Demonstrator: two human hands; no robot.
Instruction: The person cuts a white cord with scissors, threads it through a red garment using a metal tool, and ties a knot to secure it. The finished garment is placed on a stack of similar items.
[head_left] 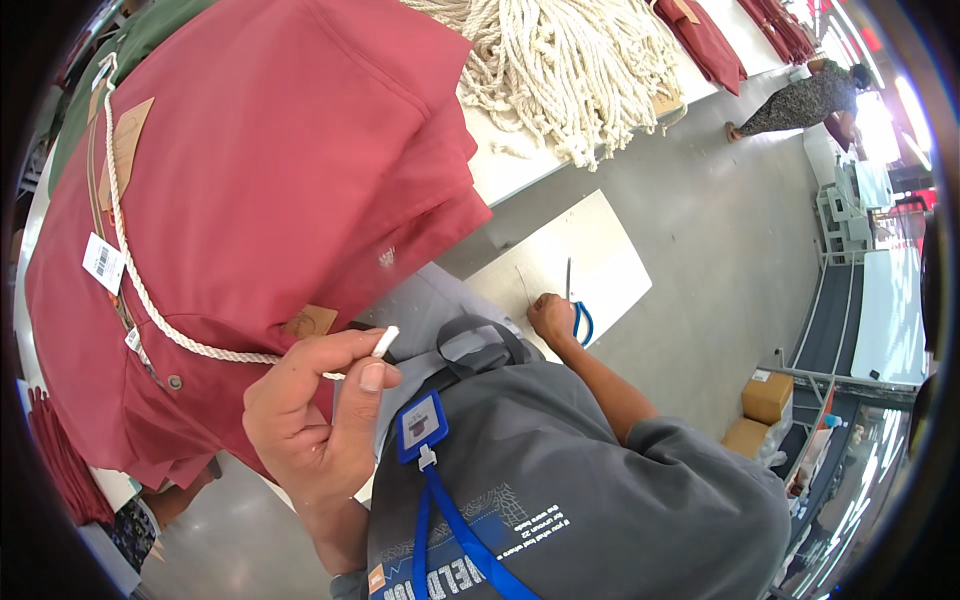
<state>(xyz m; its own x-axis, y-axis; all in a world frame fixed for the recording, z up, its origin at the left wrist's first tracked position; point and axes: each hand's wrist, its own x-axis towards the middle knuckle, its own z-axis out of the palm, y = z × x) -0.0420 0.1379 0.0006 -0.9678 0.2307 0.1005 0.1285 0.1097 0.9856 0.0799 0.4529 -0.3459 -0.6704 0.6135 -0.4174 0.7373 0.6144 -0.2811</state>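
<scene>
My left hand [315, 410] is closed, thumb and forefinger pinching the white end of a twisted cream rope [160, 320]. That rope runs across a large red cloth article [290, 150] with tan patches, a metal eyelet [175, 382] and a white hang tag [103, 262]. On a white board [610, 240] to the right, my right hand [549, 318] has its fingers drawn together beside a pair of blue-handled scissors [582, 325]. A thin thread [523, 280] lies by its fingertips. What the right fingers hold, if anything, is too small to tell.
A heap of cream ropes [570, 70] covers part of the table at the far side, with folded red cloth [705, 45] beyond it. Cardboard boxes [767, 397] stand by racks at the right. Another person [805, 100] is bending at the far right.
</scene>
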